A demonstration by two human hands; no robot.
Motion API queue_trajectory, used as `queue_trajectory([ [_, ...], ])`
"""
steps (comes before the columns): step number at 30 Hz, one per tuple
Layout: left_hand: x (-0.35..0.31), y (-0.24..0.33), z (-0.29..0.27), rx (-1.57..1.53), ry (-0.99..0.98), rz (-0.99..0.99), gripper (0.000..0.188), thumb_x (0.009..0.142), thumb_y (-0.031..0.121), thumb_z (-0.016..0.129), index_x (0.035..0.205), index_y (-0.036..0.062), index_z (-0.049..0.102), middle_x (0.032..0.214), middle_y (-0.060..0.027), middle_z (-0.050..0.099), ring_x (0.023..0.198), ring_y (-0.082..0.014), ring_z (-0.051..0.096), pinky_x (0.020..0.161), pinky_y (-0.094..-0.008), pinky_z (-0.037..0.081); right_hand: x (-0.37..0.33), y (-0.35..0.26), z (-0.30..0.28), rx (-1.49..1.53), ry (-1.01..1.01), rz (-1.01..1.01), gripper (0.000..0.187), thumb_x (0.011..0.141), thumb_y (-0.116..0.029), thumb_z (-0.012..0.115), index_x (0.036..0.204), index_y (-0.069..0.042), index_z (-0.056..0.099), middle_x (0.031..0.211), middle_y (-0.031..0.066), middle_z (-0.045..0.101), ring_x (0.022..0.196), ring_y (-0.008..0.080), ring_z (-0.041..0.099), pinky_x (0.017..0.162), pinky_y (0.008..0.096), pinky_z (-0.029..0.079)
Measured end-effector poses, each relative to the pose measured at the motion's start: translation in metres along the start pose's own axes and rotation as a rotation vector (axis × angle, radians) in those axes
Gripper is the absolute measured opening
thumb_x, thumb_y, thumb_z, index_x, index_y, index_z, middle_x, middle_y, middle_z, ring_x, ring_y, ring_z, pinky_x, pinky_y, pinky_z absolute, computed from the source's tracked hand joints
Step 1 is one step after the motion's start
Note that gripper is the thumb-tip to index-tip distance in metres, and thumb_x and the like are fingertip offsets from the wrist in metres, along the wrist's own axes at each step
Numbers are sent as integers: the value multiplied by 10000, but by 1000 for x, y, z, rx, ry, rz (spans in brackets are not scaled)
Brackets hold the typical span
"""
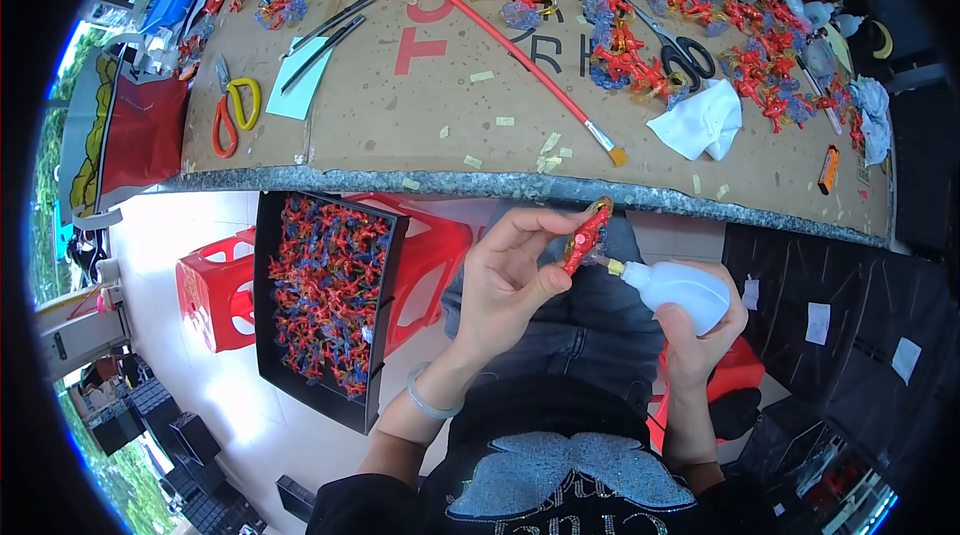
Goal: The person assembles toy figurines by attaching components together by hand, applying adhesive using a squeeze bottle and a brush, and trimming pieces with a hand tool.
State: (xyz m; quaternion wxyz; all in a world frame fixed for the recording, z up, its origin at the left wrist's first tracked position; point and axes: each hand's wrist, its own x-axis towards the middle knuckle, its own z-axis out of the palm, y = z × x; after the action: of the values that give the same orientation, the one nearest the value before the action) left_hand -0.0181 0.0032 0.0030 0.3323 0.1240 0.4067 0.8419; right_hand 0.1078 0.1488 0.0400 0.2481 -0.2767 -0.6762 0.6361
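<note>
My left hand [505,280] pinches a small red toy figure [585,240] with yellowish clear parts, held up in front of the bench's near edge. Wrapped in my right hand [705,330] is a white squeeze bottle [675,295]. Its yellow-collared nozzle points left at the figure, and its tip is close to the figure's lower side; whether they touch I cannot tell. A bracelet [437,390] circles my left wrist. On the bench beyond my hands lie a red-handled brush [540,75] and a crumpled white cloth [700,120].
The cardboard-covered bench [380,135] holds many red and blue figures [630,60], black scissors [685,55], red-and-yellow-handled snips [235,110], tweezers [325,40] and an orange cutter [829,170]. A black tray of figures [330,285] stands at my left by red stools [215,285]. Black crates [830,305] are at right.
</note>
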Motion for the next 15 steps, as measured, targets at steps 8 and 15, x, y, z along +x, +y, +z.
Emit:
queue_trajectory([
  [8, 0, -1, 2, 3, 2, 10, 463, 812, 135, 739, 1167, -47, 504, 1228, -172, 558, 1209, -262, 506, 1042, -369, 385, 1, -2, -2, 81, -24, -7, 333, 689, 8, 684, 1003, 83, 601, 904, 160, 683, 806, 179, 674, 734, 279, 538],
  [15, 0, -1, -2, 20, -24, -7, 452, 827, 143, 718, 1171, -11, 469, 1276, -211, 520, 1217, -313, 513, 961, -429, 502, 1, -1, 0, 24, -41, -62, 346, 683, -3, 698, 1005, 85, 605, 902, 159, 683, 808, 178, 673, 730, 277, 536],
])
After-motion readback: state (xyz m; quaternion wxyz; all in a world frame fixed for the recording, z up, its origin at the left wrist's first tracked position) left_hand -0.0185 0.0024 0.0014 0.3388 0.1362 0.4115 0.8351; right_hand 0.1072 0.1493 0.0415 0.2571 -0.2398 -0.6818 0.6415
